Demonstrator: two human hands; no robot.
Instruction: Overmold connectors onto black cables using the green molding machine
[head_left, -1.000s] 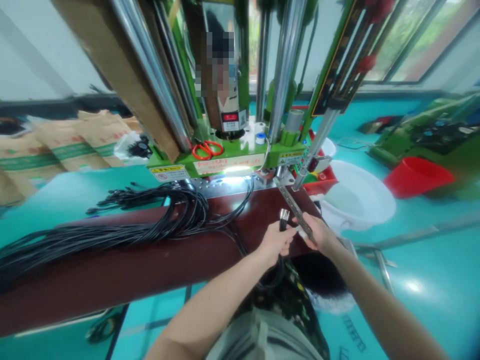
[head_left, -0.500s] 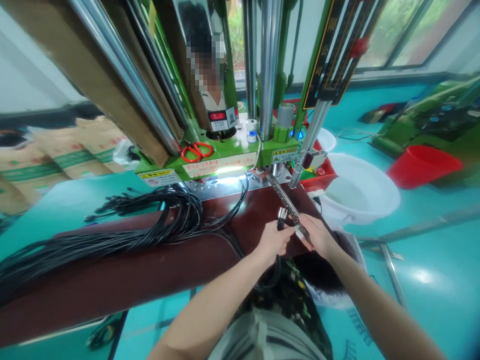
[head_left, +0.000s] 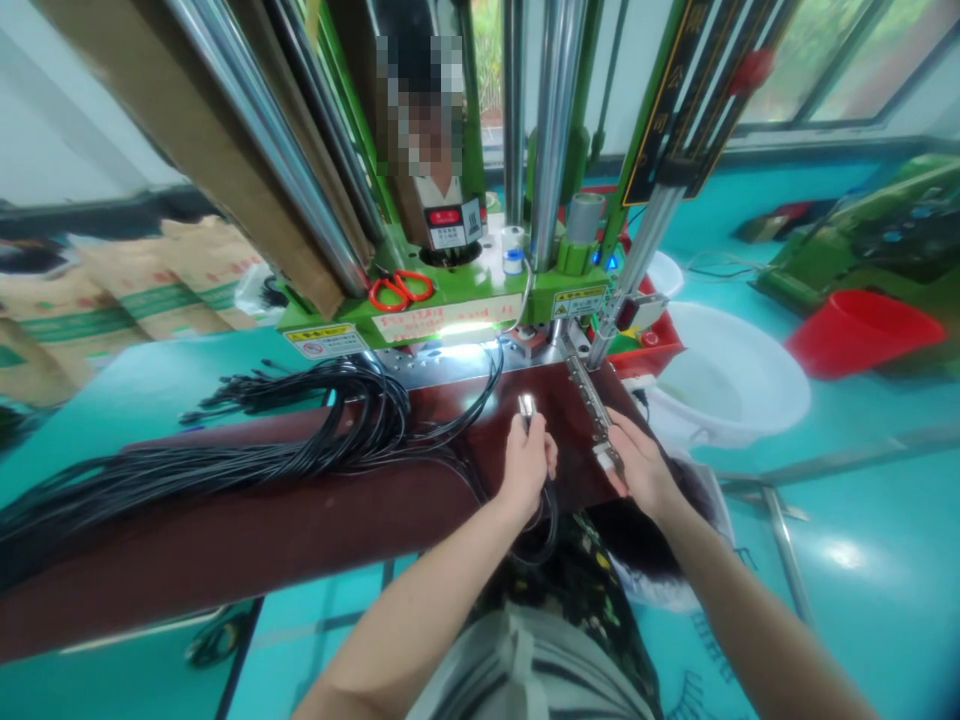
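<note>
My left hand (head_left: 527, 460) is closed around black cables whose silvery metal connector ends (head_left: 526, 405) stick up above the thumb. A loop of black cable (head_left: 551, 525) hangs below that hand. To its right, my right hand (head_left: 637, 462) grips the near end of a long narrow metal bar (head_left: 589, 395) with small fittings along it. A whitish block (head_left: 604, 457) sits at the bar's near end, by my fingers. The bar's far end reaches the base of the green machine (head_left: 442, 290). The two hands are apart, over the dark red tabletop (head_left: 360, 510).
A thick bundle of black cables (head_left: 187, 470) lies along the left of the table. Red-handled scissors (head_left: 401, 290) rest on the machine. At right stand a white tub (head_left: 750, 375), a red bucket (head_left: 862, 335) and a metal leg (head_left: 784, 545). Brown sacks (head_left: 142, 280) stand at left.
My left hand has moved left, away from the bar, taking the metal-ended cables with it. My right hand stays on the bar, slightly farther right. The view has shifted a little.
</note>
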